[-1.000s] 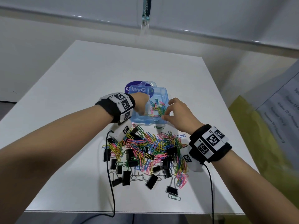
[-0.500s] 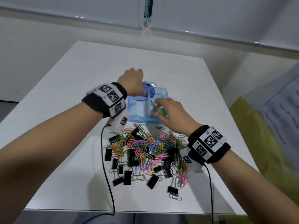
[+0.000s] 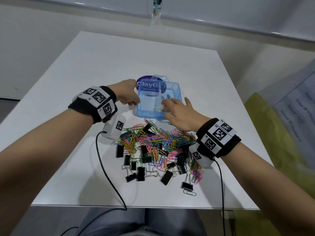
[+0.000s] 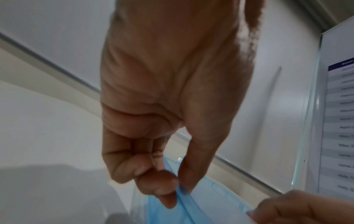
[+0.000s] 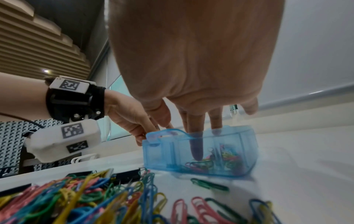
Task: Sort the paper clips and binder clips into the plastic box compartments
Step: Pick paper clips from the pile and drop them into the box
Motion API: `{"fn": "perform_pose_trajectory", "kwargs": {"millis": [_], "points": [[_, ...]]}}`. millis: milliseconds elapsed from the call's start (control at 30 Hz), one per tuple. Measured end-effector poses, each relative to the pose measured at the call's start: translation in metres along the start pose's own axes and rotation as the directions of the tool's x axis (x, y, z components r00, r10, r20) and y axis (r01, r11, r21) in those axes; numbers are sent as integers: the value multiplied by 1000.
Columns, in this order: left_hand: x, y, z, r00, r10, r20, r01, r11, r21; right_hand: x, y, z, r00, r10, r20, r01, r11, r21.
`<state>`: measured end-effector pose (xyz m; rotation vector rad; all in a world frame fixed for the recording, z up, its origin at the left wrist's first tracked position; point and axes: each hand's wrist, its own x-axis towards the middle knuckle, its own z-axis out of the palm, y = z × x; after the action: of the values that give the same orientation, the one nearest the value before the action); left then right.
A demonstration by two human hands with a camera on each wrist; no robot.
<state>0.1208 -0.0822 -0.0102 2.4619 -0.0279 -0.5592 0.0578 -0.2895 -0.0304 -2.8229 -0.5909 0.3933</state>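
Left hand (image 3: 127, 94) pinches the box (image 3: 150, 113) wall at 9 o'clock; right hand (image 3: 179, 111), fingers straight, dips into its clips (image 5: 220, 159).

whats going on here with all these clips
A person is sorting clips into a blue plastic box on a white table. The left hand pinches the box's left rim, steadying it. The right hand reaches straight fingers into the right compartment, which holds coloured paper clips; the left compartment looks empty. A big pile of paper clips and black binder clips waits in front.
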Motion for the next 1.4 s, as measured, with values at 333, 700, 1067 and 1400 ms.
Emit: {"fn": "perform_pose_trajectory", "kwargs": {"millis": [333, 700, 1067, 1400], "points": [[-5, -2, 1, 1000, 5, -2, -5, 998, -57, 8, -5, 5, 996, 80, 37, -78, 995, -56], [-7, -9, 0, 1000, -18, -21, 17, 998, -52, -39, -26, -11, 983, -183, -22, 183, 983, -8], [-5, 6, 1, 919, 339, -203, -247, 894, 374, -39, -30, 18, 989, -80, 122, 93, 991, -99], [-6, -22, 5, 986, 54, -157, -56, 998, -13, -35, -13, -1, 993, -10, -118, 31, 983, 179]]}}
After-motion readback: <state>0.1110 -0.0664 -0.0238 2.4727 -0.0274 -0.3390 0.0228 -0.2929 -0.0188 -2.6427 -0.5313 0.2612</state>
